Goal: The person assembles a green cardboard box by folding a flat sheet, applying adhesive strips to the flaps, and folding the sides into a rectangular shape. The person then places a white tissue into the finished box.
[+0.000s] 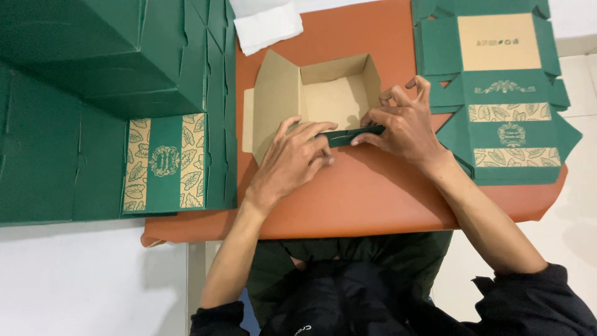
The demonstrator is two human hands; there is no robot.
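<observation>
A half-folded cardboard box [333, 93], brown inside and green outside, sits on the orange table [373, 193] in front of me. Its back and right walls stand up and a large brown flap leans out at the left. My left hand [292, 162] presses on the near green wall of the box, fingers bent over its edge. My right hand [401, 121] pinches the same near wall [357, 134] at its right end, close to the box's right corner.
A pile of flat green box blanks with gold leaf print [504, 99] lies at the right. Finished green boxes [106, 56] are stacked at the left, over more blanks [165, 162]. A white folded cloth [267, 28] lies at the back.
</observation>
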